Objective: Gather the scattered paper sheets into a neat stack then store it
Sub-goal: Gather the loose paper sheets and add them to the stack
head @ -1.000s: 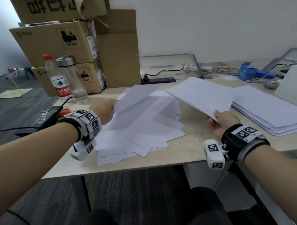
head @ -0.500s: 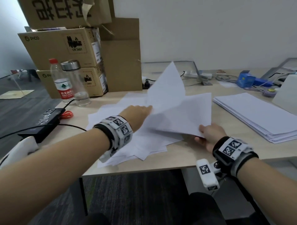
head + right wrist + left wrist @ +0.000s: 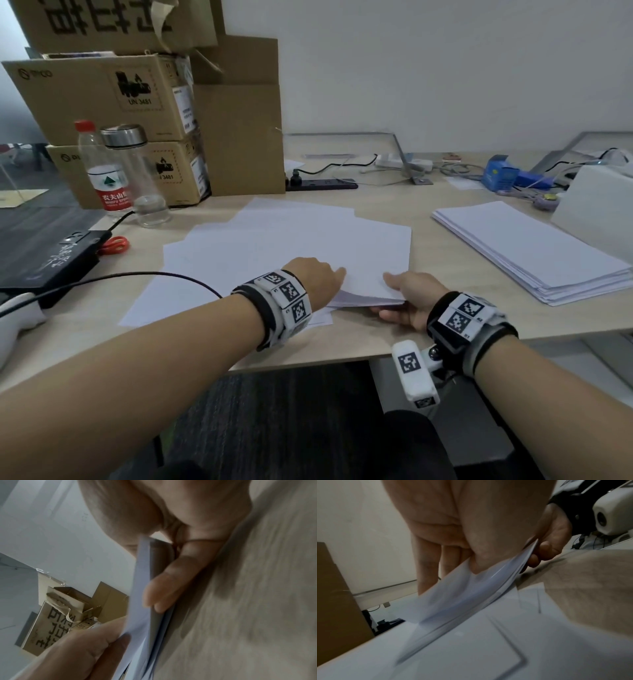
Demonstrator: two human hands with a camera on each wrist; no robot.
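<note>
Loose white sheets [image 3: 191, 274] lie overlapping in the middle of the desk [image 3: 445, 329]. On top of them rests a small gathered bundle [image 3: 342, 246], its near edge lifted a little. My left hand [image 3: 318, 277] pinches that edge, thumb on top, with the fingers [image 3: 428, 568] going behind the paper. My right hand [image 3: 404, 298] grips the bundle's near right corner, thumb above and fingers [image 3: 171, 582] underneath. The two hands are almost touching. In the right wrist view the bundle [image 3: 142, 601] stands between my right fingers and the left thumb [image 3: 89, 649].
A neat thick paper stack [image 3: 531, 250] lies at the right, with a white box [image 3: 596, 205] behind it. Cardboard boxes [image 3: 113, 102], a water bottle [image 3: 106, 178] and a glass bottle [image 3: 137, 171] stand at back left. A black device [image 3: 51, 260] and red scissors [image 3: 114, 245] sit left.
The sheet my left hand held upright now lies flat on the bundle. Both hands have come together at the bundle's near edge, and the bundle has sunk onto the loose sheets.
</note>
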